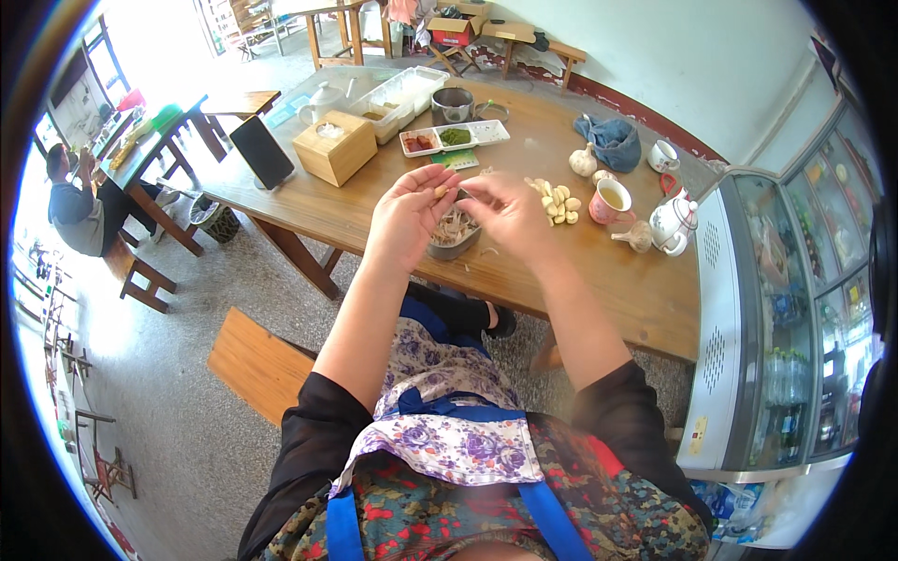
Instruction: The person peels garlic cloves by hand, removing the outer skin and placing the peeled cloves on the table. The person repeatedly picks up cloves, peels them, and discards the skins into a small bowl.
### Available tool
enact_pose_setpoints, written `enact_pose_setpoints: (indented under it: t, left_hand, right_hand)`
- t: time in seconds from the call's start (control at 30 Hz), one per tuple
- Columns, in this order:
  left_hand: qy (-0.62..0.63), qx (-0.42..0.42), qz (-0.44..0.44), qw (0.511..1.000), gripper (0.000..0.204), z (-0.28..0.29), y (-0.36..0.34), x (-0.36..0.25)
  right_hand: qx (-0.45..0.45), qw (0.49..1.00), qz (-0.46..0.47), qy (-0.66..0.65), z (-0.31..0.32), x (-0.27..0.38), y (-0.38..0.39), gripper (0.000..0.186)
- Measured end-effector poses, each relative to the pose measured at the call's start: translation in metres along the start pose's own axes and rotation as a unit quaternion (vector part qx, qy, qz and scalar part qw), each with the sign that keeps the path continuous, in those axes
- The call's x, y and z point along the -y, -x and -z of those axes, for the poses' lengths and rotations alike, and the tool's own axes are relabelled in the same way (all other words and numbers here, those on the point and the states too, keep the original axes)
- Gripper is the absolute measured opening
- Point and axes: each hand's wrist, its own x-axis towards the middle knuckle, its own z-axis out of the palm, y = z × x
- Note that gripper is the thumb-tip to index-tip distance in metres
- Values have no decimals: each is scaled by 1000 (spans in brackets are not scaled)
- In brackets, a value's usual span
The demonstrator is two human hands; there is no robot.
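My left hand (407, 217) is raised over the near edge of the table, palm up, with a small garlic clove (440, 191) held at its fingers. Close against it, my right hand (510, 215) has its fingertips pinched together; it is slightly blurred, and whatever lies in the pinch is hidden. Below both hands sits a bowl of papery garlic skins (454, 232), partly covered by them. Peeled garlic cloves (559, 204) lie in a pile right of my right hand. Whole garlic bulbs rest beyond the pile (582, 162) and nearer the right edge (636, 237).
Right of the cloves stand a pink cup (610, 202) and a white teapot (673, 224). A sectioned tray of sauces (456, 138), a metal pot (453, 105), a wooden tissue box (335, 150) and a propped tablet (262, 152) stand farther left. A glass-fronted fridge (781, 318) borders the table's right end.
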Motion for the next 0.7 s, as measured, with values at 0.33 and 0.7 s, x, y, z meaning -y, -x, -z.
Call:
enact_pose_setpoints:
  t: [0.33, 0.7]
  left_hand:
    - [-91, -17, -73, 993, 55, -11, 10, 3]
    - [-257, -34, -86, 962, 25, 6, 2, -6]
  right_hand:
    - [12, 992, -8, -128, -28, -23, -10, 31]
    - [23, 957, -116, -263, -22, -18, -25, 25]
